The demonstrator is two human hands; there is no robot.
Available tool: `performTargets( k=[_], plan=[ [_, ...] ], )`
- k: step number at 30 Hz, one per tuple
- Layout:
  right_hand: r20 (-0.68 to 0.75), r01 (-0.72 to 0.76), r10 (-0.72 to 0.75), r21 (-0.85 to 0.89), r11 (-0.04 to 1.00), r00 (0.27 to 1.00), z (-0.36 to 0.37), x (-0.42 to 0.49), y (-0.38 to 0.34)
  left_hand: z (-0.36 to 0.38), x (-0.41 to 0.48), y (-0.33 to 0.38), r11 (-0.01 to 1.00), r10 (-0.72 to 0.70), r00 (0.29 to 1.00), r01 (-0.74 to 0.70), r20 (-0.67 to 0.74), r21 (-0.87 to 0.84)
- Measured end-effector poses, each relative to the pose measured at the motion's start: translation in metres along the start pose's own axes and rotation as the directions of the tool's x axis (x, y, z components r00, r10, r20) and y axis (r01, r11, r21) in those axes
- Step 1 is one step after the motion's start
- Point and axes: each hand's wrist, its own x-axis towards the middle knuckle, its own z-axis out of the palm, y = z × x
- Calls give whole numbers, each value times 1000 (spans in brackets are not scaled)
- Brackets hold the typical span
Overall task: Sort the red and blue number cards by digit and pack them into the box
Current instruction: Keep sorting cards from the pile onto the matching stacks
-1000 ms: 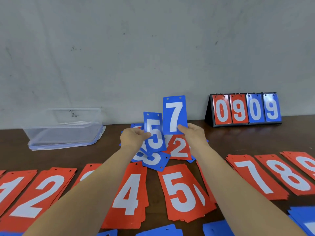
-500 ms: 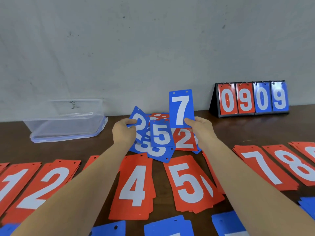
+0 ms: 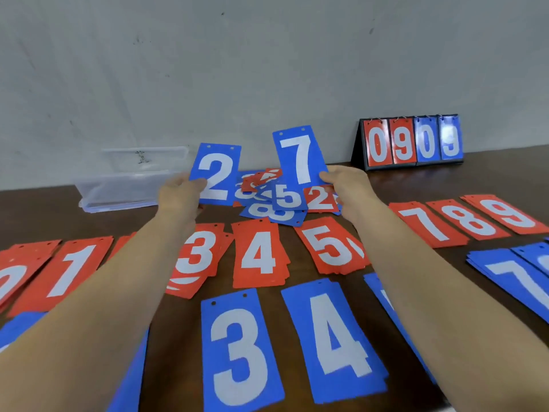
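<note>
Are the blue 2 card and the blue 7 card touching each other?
Apart. Head view shows a clear gap of wall between the blue 2 card and the blue 7 card.

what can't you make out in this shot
All in the head view:
- red pile: digit hidden under the left forearm.
- blue pile: digit hidden under the right forearm.
- lower-left blue pile: digit cut off by the frame edge and the left forearm.
- heap: its cards overlap, and the held blue 2 and blue 7 cover parts of it.
- box: contents unclear through hazy plastic.
</note>
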Motion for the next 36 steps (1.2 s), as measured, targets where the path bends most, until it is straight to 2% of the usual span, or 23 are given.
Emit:
performTargets(
  k=[4,6,9,12,15,25,29,32,36],
  plan=[
    [-137,-64,66,18,998,988,-16,-46,4,-23,-35,2,993,-92,995,94,38,-66],
    [-221,-57,71,66,996,973,-32,-71,11,-29,-50,-2,992,-109,992,113,66,-61],
    [-343,-58,73,52,997,937,-68,-112,22,-29,-72,-7,994,-99,990,103,102,-34],
    [-429,-6,48,100,995,902,-105,-140,37,-19,-95,-14,991,-129,977,132,173,-7],
    [-526,-92,185,198,976,830,-131,-163,43,1,-119,-21,984,-176,959,180,221,2],
    [-552,-100,214,229,968,806,-197,-168,75,84,-172,-40,982,-189,924,177,334,67],
    [-589,-107,206,200,974,781,-242,-157,85,122,-190,-47,983,-181,935,169,305,64],
    [-625,-74,215,244,967,750,-278,-150,87,148,-200,-53,985,-173,937,162,304,64],
    [-638,-35,195,255,966,745,-316,-137,89,174,-210,-61,988,-156,943,144,294,61]
  ],
)
